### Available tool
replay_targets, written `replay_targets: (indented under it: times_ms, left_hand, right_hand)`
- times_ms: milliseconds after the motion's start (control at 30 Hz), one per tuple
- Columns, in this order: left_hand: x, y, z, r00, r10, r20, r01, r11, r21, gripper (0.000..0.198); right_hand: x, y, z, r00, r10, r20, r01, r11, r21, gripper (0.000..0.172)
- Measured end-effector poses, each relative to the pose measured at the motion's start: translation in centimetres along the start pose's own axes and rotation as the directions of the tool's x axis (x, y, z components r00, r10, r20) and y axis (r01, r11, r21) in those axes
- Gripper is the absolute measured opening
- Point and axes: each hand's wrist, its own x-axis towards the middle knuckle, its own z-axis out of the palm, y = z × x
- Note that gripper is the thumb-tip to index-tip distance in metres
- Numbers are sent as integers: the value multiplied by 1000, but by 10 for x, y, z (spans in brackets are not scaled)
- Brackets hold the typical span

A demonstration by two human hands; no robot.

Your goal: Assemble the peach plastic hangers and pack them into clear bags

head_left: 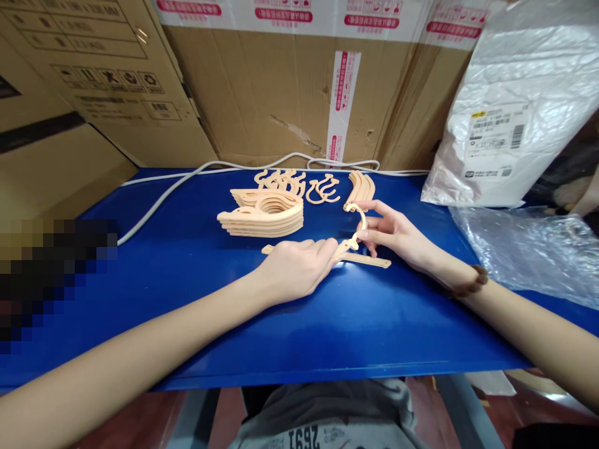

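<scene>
So a beige stack (262, 224) is sitting beyond and left of the left hand (299, 265), whose mostly closed fingers are gripping a slim beige piece (344, 248). Mid-table, a beige hook (364, 218) is touching its right end, and the right hand (393, 232) is holding that, fingers part-curled.

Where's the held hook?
Head view, right of centre: the hook is in the right hand, at the end of the tan piece the left hand holds.
</scene>
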Motion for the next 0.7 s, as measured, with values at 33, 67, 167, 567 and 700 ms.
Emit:
replay_targets:
  times_ms: [33,67,167,567,700]
  left_hand:
    - [0,0,0,1000,2,-8,-2,1000,5,33]
    - [0,0,-1,1000,2,-10,-2,1000,9,34]
    - [1,0,-1,1000,3,-16,-3,1000,20,37]
    - [2,3,-3,999,16,29,-17,998,55,34]
    - [2,3,-4,999,15,33,-17,998,61,34]
  right_hand:
    - [0,0,0,1000,-3,-4,3,1000,-3,52]
    - [0,1,0,1000,-7,-9,7,1000,-5,52]
    - [0,2,-1,1000,-14,-18,14,1000,-10,52]
    - [-4,-4,2,998,-59,-19,57,991,-117,48]
    - [-5,-5,3,997,-76,-33,71,989,-134,46]
